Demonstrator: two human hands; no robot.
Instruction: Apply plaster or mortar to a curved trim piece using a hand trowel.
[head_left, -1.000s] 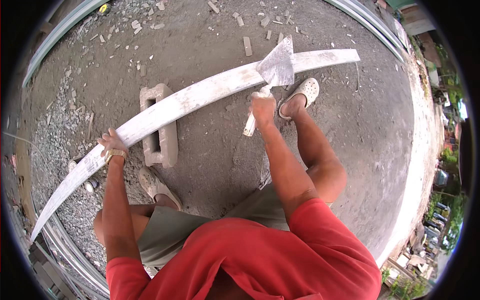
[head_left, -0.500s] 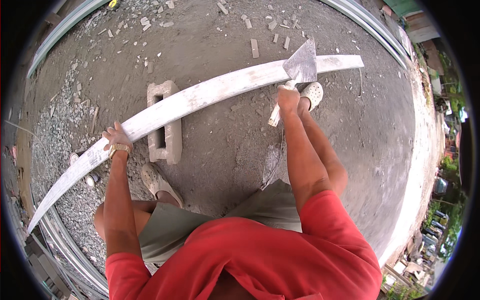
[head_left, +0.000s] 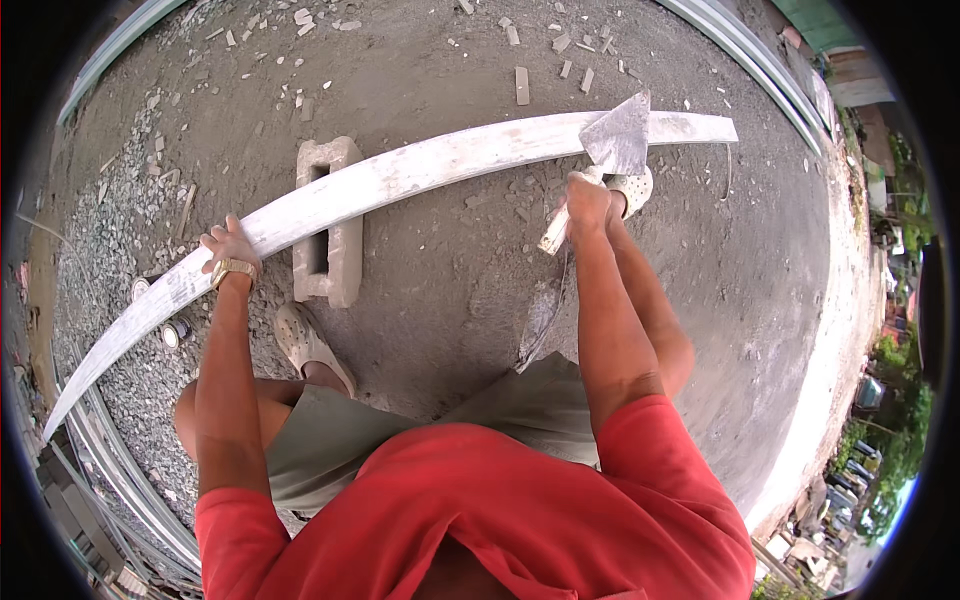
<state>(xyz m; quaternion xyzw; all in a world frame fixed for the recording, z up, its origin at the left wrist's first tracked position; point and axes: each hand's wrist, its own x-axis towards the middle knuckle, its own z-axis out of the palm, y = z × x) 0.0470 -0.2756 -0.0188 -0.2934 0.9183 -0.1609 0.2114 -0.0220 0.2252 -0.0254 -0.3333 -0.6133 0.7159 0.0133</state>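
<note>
A long white board [head_left: 430, 168], scuffed and dusty, lies across in front of me, looking bent in this view. My left hand [head_left: 231, 248], with a watch at its wrist, grips its left part, the fingers over the far edge. My right hand [head_left: 588, 204] is closed round the handle of a pointed trowel [head_left: 620, 136]. The trowel's grey blade lies over the board near its right end; whether it touches cannot be told. Under the board's left half a hollow concrete block [head_left: 345, 265] shows on both sides.
My two pale clogs stand on the ground, the left clog [head_left: 312, 347] beside the block, the right clog [head_left: 634, 192] beyond my right hand. Small cans [head_left: 174, 333] sit on gravel at the left. Broken tile pieces [head_left: 522, 86] lie at the back. Metal lengths [head_left: 745, 55] run along the far right.
The trowel blade has shifted slightly right and toward me over the board, its tip turning right. My left hand keeps its hold. The whole view has shifted a little.
</note>
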